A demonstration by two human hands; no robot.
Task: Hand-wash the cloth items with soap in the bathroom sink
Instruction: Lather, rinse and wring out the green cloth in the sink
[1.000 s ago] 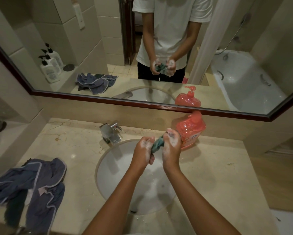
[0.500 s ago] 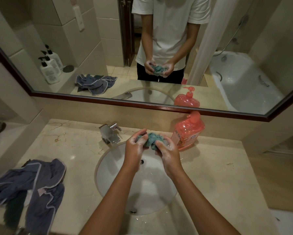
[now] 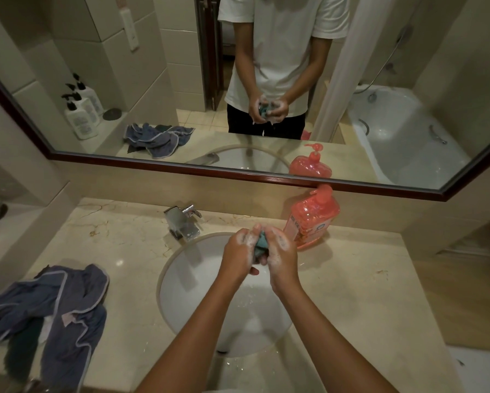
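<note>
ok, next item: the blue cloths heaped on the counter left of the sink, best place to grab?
Probably the raised fold at the top of the blue cloths, nearest the sink. Come from above and from the right with an open hand, then pinch. The heap lies flat and crumpled on the counter, so only its ridges offer a hold.
</note>
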